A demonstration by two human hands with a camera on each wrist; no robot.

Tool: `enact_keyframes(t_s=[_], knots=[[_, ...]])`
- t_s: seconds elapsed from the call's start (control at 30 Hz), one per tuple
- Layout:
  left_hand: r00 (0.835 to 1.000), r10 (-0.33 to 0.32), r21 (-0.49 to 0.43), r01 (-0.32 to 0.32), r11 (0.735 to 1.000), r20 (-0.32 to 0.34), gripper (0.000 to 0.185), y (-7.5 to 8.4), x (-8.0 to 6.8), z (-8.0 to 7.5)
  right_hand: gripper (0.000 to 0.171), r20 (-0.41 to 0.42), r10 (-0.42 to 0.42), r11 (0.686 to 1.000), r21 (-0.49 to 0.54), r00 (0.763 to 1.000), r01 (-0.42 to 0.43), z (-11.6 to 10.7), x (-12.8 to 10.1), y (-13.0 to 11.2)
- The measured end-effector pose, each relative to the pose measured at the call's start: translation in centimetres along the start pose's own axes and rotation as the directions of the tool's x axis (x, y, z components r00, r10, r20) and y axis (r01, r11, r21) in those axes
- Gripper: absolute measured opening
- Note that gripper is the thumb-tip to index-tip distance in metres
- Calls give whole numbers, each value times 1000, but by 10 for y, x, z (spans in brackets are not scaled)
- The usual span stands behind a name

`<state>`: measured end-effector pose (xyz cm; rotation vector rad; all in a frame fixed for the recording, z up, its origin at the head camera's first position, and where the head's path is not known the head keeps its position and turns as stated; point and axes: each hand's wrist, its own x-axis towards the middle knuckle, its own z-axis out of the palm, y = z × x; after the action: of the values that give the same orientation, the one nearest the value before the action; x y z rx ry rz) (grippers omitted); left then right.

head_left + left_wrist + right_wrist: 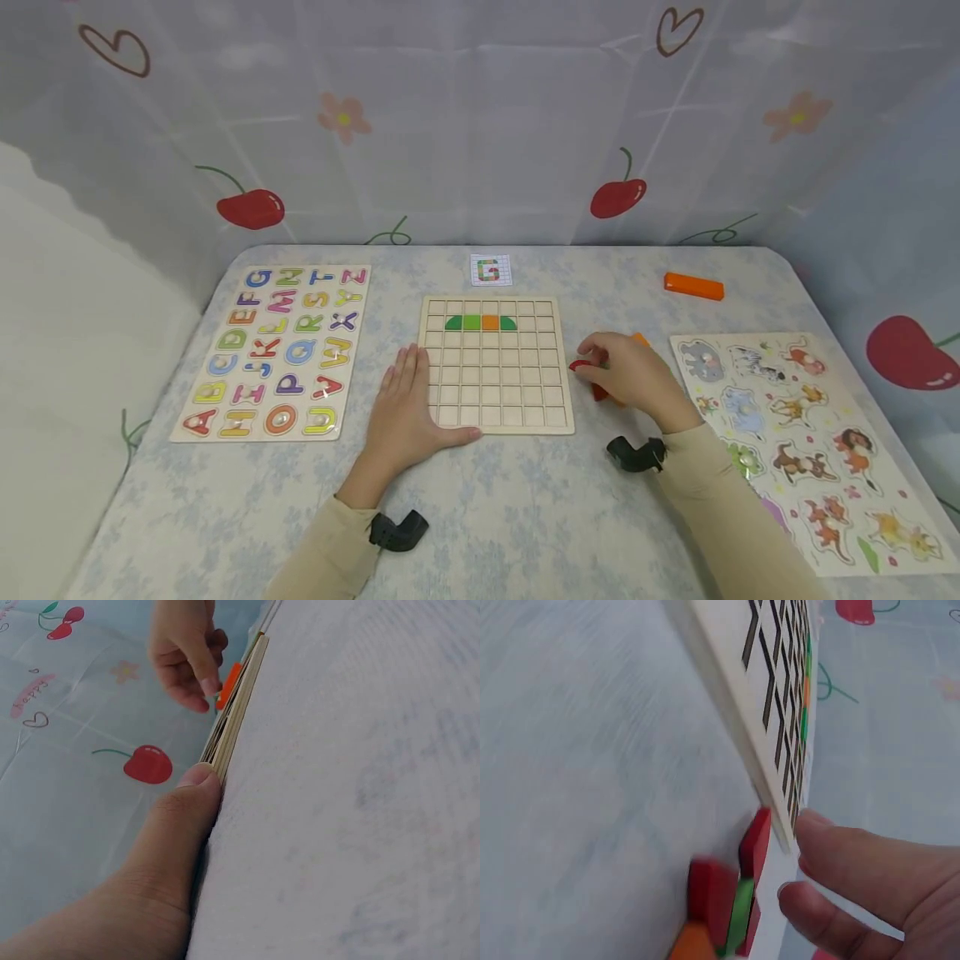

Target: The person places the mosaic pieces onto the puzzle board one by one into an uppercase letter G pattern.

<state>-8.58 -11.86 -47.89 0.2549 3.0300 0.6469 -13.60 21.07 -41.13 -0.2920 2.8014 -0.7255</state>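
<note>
Right hand, right of centre in the head view: thumb and index finger pinch a small red piece, held just beside the right edge of the grid board. Beneath that hand, at lower centre of the right wrist view, lie loose red blocks, a green block and an orange block.

Left hand, left of centre: fingers straight along the board's left edge, thumb stretched along its lower edge, gripping no piece. In the board's upper rows I see a dark green, light green, orange, dark green row.

Outward: pattern card, upper centre; orange bar, upper right; alphabet board, left; animal board, lower right.
</note>
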Motion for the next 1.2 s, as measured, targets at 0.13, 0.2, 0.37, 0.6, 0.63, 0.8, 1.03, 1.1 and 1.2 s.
enact_keyframes(t_s=[0.13, 0.2, 0.37, 0.6, 0.63, 0.8, 1.03, 1.1, 1.2], knots=[[1000, 2, -4, -2, 1000, 1, 147, 0, 0, 0, 27, 0, 40, 998, -46, 999, -40, -7, -11, 12], [1000, 3, -1, -3, 1000, 1, 147, 0, 0, 0, 29, -9, 43, 996, -82, 999, -44, -8, -15, 17], [1000, 0, 11, 0, 1000, 0, 147, -2, 0, 0, 30, -42, 57, 991, -117, 998, -61, -5, -17, 22], [1000, 7, 7, -7, 1000, -1, 147, -1, -1, -1, 34, -54, 78, 991, -106, 995, -83, -2, -14, 25], [1000, 7, 6, -7, 1000, 0, 146, -1, -1, -1, 34, -49, 80, 992, -99, 996, -85, -2, -13, 26], [1000, 2, 6, -2, 1000, 5, 146, 0, 0, -1, 33, -5, 105, 994, 13, 994, -105, 1, -8, 30], [1000, -2, 5, 2, 1000, 12, 147, 0, 0, -2, 31, 40, 142, 980, 131, 989, -147, 1, -5, 31], [1000, -3, 6, 2, 1000, 12, 147, 0, 1, -1, 31, 44, 146, 980, 132, 988, -150, 0, -4, 30], [1000, -2, 7, 2, 1000, 9, 147, -1, 1, -1, 32, 44, 145, 983, 111, 988, -149, 0, -4, 28]])
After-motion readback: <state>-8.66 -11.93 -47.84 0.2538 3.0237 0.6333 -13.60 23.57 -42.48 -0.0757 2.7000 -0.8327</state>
